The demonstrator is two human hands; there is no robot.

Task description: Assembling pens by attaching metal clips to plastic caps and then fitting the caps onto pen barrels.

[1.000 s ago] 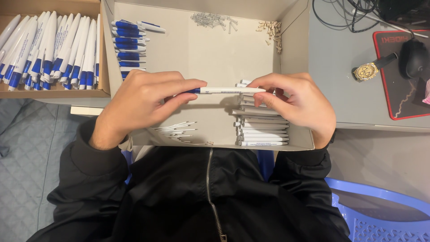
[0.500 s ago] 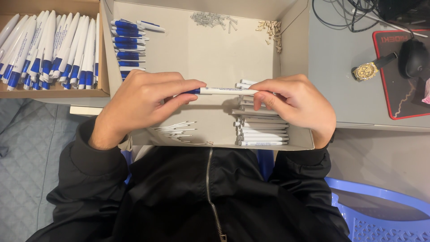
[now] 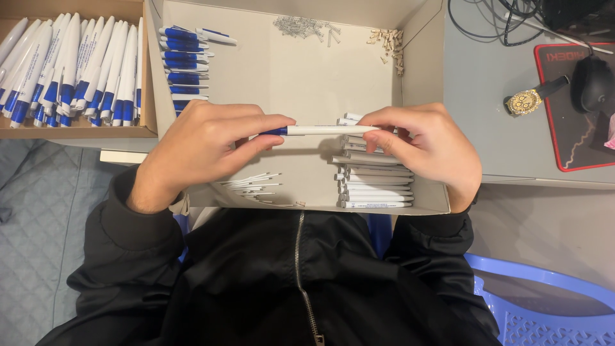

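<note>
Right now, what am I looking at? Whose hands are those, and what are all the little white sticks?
This picture comes from a camera worn on a person's head, looking down, so you see their own two hands and black jacket. There is no machine here.

The left hand and right hand hold one pen between them, level, over an open cardboard box. The left fingers pinch its blue end; the right fingers hold the white end.

Inside the box lie a stack of white barrels, a row of blue parts, some thin refills, small springs and a heap of tiny pale bits. A tray to the left holds finished pens. On the grey desk to the right are a watch and a mouse.
</note>
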